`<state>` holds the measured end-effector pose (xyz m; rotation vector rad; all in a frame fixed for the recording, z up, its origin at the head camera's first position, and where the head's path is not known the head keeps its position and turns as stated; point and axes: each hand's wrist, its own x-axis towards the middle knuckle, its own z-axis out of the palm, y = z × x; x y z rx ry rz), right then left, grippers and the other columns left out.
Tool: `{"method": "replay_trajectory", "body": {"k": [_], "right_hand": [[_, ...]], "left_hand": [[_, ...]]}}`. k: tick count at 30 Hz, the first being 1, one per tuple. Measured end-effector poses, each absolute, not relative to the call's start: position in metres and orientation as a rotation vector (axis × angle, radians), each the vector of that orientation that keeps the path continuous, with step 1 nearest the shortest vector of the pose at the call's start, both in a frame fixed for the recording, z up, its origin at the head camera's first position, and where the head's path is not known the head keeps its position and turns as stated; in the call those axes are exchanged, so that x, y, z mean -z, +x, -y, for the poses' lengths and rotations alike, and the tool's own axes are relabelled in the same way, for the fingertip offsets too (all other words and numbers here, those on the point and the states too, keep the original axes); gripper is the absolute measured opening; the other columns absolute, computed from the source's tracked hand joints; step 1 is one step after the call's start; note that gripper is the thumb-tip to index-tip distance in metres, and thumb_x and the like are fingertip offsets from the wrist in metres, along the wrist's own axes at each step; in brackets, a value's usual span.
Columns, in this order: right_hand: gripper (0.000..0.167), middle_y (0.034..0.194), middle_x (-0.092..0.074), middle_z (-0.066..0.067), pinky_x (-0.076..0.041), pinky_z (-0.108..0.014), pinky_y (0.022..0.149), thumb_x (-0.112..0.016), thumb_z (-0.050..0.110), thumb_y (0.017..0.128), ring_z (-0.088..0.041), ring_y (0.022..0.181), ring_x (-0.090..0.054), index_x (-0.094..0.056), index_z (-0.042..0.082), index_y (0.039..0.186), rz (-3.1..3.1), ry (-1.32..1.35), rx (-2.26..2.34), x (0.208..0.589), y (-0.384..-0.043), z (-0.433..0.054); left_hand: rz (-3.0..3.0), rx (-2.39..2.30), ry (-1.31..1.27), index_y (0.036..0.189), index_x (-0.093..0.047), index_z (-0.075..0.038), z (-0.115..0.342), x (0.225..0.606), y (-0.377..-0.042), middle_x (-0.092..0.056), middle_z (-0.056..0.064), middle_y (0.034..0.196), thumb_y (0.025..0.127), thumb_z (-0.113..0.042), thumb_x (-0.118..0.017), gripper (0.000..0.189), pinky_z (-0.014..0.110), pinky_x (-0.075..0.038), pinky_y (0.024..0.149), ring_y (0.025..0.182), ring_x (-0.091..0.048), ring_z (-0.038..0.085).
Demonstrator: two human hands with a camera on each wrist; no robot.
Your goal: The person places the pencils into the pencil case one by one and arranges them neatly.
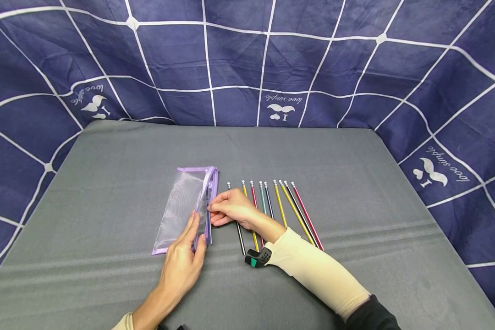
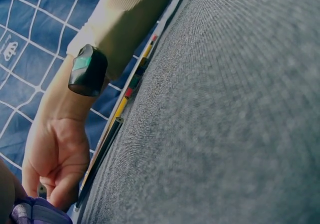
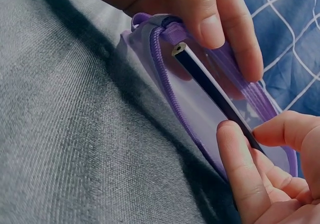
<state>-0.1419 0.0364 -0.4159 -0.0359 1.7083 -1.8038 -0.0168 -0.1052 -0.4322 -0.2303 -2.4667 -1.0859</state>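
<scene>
Gripping a dark pencil (image 3: 212, 94) between thumb and fingers, the right hand (image 1: 231, 208) works at the right side of a purple-edged mesh pouch (image 1: 175, 206). The pencil lies lengthwise along the pouch mouth, between its two purple edges; the blunt, unsharpened end faces near. How far the other end reaches inside cannot be told. The left hand (image 1: 181, 261) is not clenched: its fingers extend over the near part of the pouch and touch the mesh, with the thumb beside the mouth.

Right of the pouch, nine pencils (image 1: 278, 199) lie side by side in a row, silver ends far. Left to right, the colours read black, yellow, red, teal, dark blue, yellow, yellow, black, red. The right forearm crosses above the row and hides several near ends. A black device (image 1: 257, 258) with a green patch sits at the right wrist, beside a cream sleeve (image 1: 317, 270). Grey fabric (image 1: 375, 279) covers the work surface; blue cloth (image 1: 239, 59) with white lines hangs beyond the far edge.
</scene>
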Motion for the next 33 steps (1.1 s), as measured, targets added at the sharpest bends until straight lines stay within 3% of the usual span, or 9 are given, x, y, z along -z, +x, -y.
{"method": "replay_trajectory", "body": {"k": [9, 15, 18, 22, 33], "right_hand": [[0.010, 0.069, -0.067, -0.009, -0.061, -0.030, 0.061, -0.060, -0.009, 0.090, -0.016, 0.058, -0.067, -0.063, -0.012, 0.099, -1.701, -0.032, 1.817, 0.418, -0.144, -0.031], [0.009, 0.069, -0.067, -0.010, -0.061, -0.031, 0.063, -0.059, -0.010, 0.089, -0.015, 0.058, -0.067, -0.063, -0.012, 0.097, -1.705, -0.038, 1.830, 0.420, -0.144, -0.025], [0.011, 0.070, -0.067, -0.010, -0.061, -0.030, 0.064, -0.059, -0.010, 0.090, -0.015, 0.059, -0.067, -0.063, -0.013, 0.100, -1.692, -0.055, 1.845, 0.420, -0.144, -0.022], [0.011, 0.072, -0.067, -0.010, -0.061, -0.030, 0.064, -0.061, -0.009, 0.090, -0.015, 0.061, -0.068, -0.063, -0.012, 0.101, -1.689, -0.074, 1.868, 0.418, -0.142, -0.022], [0.017, 0.074, -0.068, -0.011, -0.061, -0.032, 0.066, -0.063, -0.006, 0.091, -0.015, 0.063, -0.069, -0.064, -0.014, 0.105, -1.720, -0.126, 1.864, 0.411, -0.135, -0.033]], "left_hand": [[2.457, 1.088, -0.236, 0.136, -0.053, 0.009, 0.104, 0.432, -0.017, -0.053, 0.021, 0.141, 0.087, 0.003, -0.066, 0.051, 0.037, -0.038, 0.102, 0.125, -0.054, 0.033], [2.455, 1.093, -0.235, 0.136, -0.053, 0.009, 0.106, 0.434, -0.017, -0.052, 0.021, 0.141, 0.087, 0.003, -0.066, 0.052, 0.018, -0.029, 0.109, 0.125, -0.054, 0.033], [2.461, 1.080, -0.234, 0.137, -0.053, 0.008, 0.106, 0.434, -0.017, -0.052, 0.021, 0.141, 0.087, 0.003, -0.066, 0.052, 0.023, -0.033, 0.108, 0.124, -0.054, 0.034], [2.463, 1.070, -0.238, 0.136, -0.054, 0.009, 0.106, 0.433, -0.017, -0.053, 0.022, 0.140, 0.087, 0.002, -0.067, 0.052, 0.042, -0.040, 0.100, 0.124, -0.054, 0.034], [2.448, 1.068, -0.246, 0.135, -0.054, 0.009, 0.106, 0.433, -0.017, -0.053, 0.021, 0.140, 0.086, 0.003, -0.068, 0.052, 0.036, -0.039, 0.101, 0.122, -0.056, 0.034]]}}
